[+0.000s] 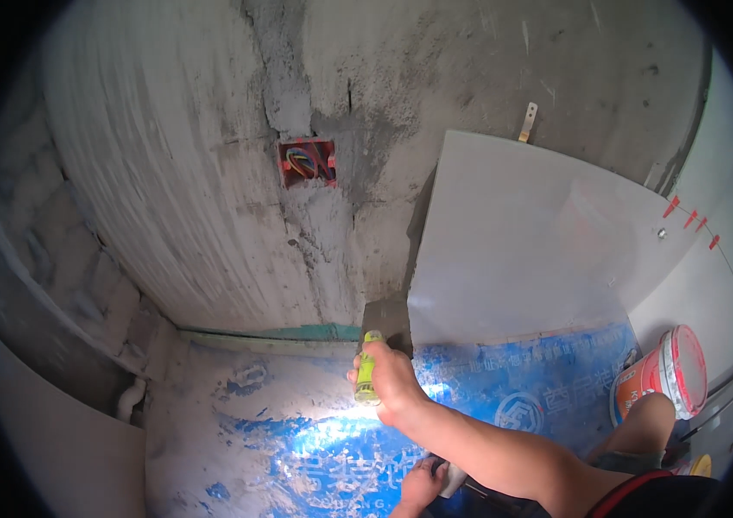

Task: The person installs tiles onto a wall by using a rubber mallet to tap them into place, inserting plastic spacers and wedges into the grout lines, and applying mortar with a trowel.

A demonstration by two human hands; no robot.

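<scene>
Right hand (391, 378): fingers closed round the yellow-green handle of a scraper (368, 376) — blade near the wall's (211, 216) foot, beside the panel's (522, 250) left edge. Left hand (423, 483): fingers round a pale item (454, 480) — kind unclear.

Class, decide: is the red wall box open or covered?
Open: the red wall box has no cover, and coloured wires show inside.
</scene>
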